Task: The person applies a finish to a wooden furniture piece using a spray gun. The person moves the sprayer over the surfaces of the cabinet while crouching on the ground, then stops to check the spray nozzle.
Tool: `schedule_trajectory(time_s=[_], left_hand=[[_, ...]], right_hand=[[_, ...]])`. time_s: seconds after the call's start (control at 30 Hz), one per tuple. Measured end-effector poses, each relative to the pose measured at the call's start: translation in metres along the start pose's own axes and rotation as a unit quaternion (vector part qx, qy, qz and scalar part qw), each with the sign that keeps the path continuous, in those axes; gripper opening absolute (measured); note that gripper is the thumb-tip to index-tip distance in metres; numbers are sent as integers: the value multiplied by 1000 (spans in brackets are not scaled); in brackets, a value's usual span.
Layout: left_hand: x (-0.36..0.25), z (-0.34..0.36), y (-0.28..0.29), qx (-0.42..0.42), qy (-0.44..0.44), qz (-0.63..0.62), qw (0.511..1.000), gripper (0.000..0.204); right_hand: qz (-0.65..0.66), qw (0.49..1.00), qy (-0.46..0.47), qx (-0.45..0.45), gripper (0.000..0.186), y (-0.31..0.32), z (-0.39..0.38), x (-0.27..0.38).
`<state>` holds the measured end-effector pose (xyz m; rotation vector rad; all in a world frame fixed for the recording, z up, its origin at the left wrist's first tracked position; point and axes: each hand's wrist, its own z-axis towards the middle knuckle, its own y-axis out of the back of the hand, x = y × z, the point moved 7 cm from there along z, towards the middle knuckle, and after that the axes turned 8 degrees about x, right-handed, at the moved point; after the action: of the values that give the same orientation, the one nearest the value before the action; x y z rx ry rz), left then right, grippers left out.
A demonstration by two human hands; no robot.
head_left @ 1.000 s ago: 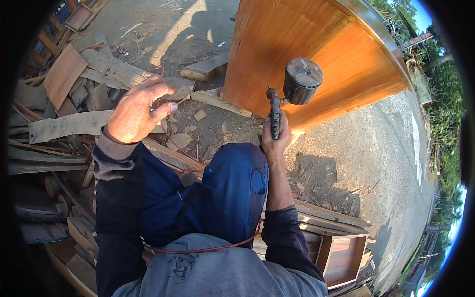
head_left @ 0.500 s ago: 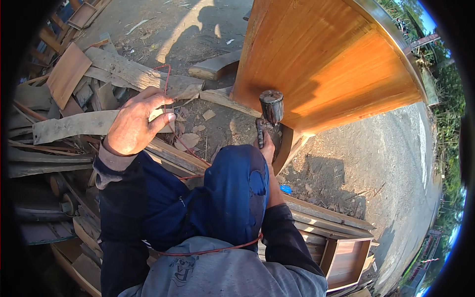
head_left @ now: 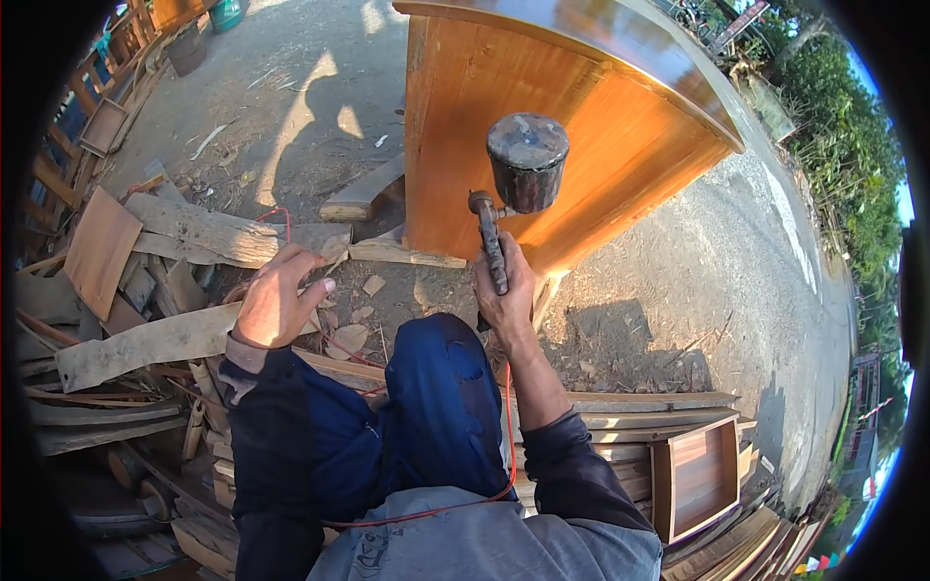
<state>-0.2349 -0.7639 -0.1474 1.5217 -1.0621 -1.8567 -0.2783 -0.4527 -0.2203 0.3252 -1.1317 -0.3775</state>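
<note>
Hammer (head_left: 513, 184): heavy, dark cylindrical head with a scuffed, greyish round face turned toward the camera; rusty ribbed metal handle running down from it. It sits just above frame centre, raised in front of the orange panel (head_left: 591, 136); I cannot tell whether the head touches it.

Right hand (head_left: 506, 295): grip closed around the lower handle, at 6 o'clock from the head, fingers wrapped fully.

Left hand (head_left: 276, 300): at 9 o'clock from the hammer, well apart from it. Grip loose, fingers curled, holding nothing that I can make out; it rests on or just over the edge of a grey weathered plank (head_left: 145, 344).

Orange panel: smooth varnished wood, standing on edge on the ground, filling 12 to 2 o'clock.

Small wood chips (head_left: 360, 315) lie on the dirt between the two hands. Scrap boards (head_left: 194, 228) are piled from 8 to 10 o'clock. An open wooden box (head_left: 699, 476) lies at 4 o'clock on stacked planks. A thin red cord (head_left: 508, 426) runs along the right sleeve. Bare gravel ground (head_left: 736, 290) at 3 o'clock.

No packages, labels or signs that I can resolve.
</note>
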Motion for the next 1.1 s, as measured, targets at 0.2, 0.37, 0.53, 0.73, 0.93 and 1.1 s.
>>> schedule_trajectory(time_s=[0.2,0.37,0.53,0.73,0.93,1.1], left_hand=[[4,7,-4,-12,-25,-11,1000,33],[8,5,-3,-12,-16,-13,1000,34],[12,1,1,0,2,-29,1000,34],[9,-4,8,-2,-5,-18,1000,32],[17,-5,5,5,12,2,1000,32],[16,-7,5,8,19,7,1000,33]], right_hand=[[9,992,93,-87,43,35,42,91],[19,970,192,-150,36,43,51,135],[12,977,172,-128,35,24,52,117],[-25,993,101,-63,35,-8,38,61],[-29,998,53,-11,37,-34,11,-10],[-58,997,30,35,42,-61,-17,-59]])
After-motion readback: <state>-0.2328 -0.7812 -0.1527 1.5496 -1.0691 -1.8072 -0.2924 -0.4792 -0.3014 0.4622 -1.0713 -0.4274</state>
